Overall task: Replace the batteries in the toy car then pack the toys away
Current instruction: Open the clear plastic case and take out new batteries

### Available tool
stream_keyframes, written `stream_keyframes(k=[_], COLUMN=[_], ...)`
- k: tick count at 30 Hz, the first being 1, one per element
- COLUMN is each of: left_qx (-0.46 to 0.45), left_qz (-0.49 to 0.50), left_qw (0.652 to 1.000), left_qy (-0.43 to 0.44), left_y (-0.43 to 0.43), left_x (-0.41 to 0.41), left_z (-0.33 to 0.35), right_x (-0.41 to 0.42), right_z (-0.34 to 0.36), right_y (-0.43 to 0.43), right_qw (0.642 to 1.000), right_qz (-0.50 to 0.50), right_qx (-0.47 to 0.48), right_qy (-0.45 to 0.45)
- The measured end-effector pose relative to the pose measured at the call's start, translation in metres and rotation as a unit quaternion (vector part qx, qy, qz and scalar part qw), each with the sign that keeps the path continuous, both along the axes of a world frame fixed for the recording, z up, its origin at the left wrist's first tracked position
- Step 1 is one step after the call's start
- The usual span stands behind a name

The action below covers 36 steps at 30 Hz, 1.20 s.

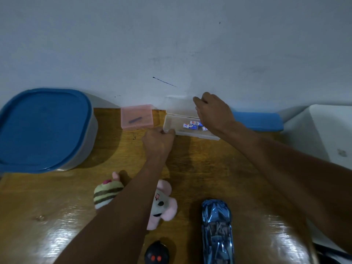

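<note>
Left hand (159, 139) is gripping a corner of the clear case (190, 134). Right hand (214, 113) is pinching its raised lid (177, 106), above the batteries (191, 125).

Wooden table (190, 164) bears tub (43, 128), pink case (137, 117), clear case (171, 127), plush (164, 205), car (217, 231), perhaps remote (156, 254).

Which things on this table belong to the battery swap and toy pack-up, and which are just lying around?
Job: clear plastic case, blue-and-white batteries, shiny blue toy car, pink plush toy, striped plush toy, blue-lidded tub (probably storage).
Lying about: small pink plastic box, flat blue slab.
</note>
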<state>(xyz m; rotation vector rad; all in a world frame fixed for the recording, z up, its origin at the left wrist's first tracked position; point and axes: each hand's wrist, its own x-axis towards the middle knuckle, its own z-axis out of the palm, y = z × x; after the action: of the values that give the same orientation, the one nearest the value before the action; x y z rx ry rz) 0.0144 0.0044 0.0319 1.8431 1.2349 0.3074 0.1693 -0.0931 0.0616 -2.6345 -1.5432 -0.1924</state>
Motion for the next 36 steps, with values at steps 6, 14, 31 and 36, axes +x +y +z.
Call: stream_keyframes(k=[6, 14, 31, 36], left_qx=[0.037, 0.096, 0.122, 0.121], left_qz=[-0.033, -0.075, -0.067, -0.067], left_qw=[0.999, 0.992, 0.989, 0.990], left_qy=[-0.010, -0.045, -0.048, -0.038], left_y=[-0.002, -0.004, -0.004, 0.001], left_x=[-0.004, -0.013, -0.010, -0.010], left_z=[0.001, 0.002, 0.001, -0.002], right_x=[0.003, 0.004, -0.030, -0.033], right_z=[0.000, 0.005, -0.009, -0.008], right_y=[-0.007, -0.021, -0.012, -0.016], right_qw=[0.999, 0.995, 0.973, 0.975], right_qz=[0.025, 0.031, -0.069, -0.046], right_qx=[0.011, 0.020, -0.073, -0.057], right_qy=[0.044, 0.091, 0.208, 0.211])
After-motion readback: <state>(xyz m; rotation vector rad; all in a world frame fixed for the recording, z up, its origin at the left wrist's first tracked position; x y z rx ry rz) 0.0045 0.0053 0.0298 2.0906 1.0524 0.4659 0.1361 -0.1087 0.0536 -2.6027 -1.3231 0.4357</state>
